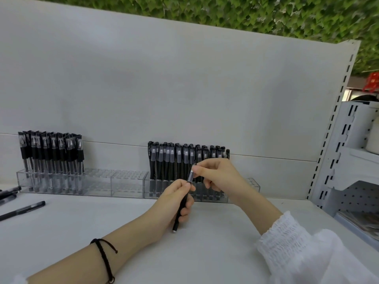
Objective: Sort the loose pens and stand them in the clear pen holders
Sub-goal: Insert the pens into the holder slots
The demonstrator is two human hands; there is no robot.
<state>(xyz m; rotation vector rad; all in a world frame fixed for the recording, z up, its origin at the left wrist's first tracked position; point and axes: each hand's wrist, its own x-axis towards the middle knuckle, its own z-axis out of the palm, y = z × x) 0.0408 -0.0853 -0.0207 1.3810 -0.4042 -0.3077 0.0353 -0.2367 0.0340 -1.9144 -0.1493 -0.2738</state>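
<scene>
Closest to the camera, the left forearm crosses the white shelf (61,226) with a black cord bracelet (105,255) round the wrist; the right arm comes in from the other side in a white crinkled sleeve (287,240).

Both hands meet above the middle of the shelf on one black pen (180,210). The left hand (171,203) is curled round the lower barrel, and the pen's bottom end sticks out below the fingers, just above the shelf. The right hand (219,177) pinches the clear cap end between thumb and fingertip, its other fingers loosely bent behind. The pen is tilted, its top leaning right and away.

At the left edge lie the loose pens (22,210): one black pen on its own, slanting, and a couple more partly cut off by the frame just behind it.

Farther back, two clear holders stand side by side against the back panel (184,78). The left holder (123,183) has a group of black-grip pens (51,154) standing upright in its left part, while its right part shows open holes. The right holder (253,184) is partly hidden by the hands and carries a row of black capped pens (174,158) standing upright along most of its length.

To the right is a slotted metal upright (332,128) and more shelving beyond it. Above the panel is a wall of green leaves (246,13)
</scene>
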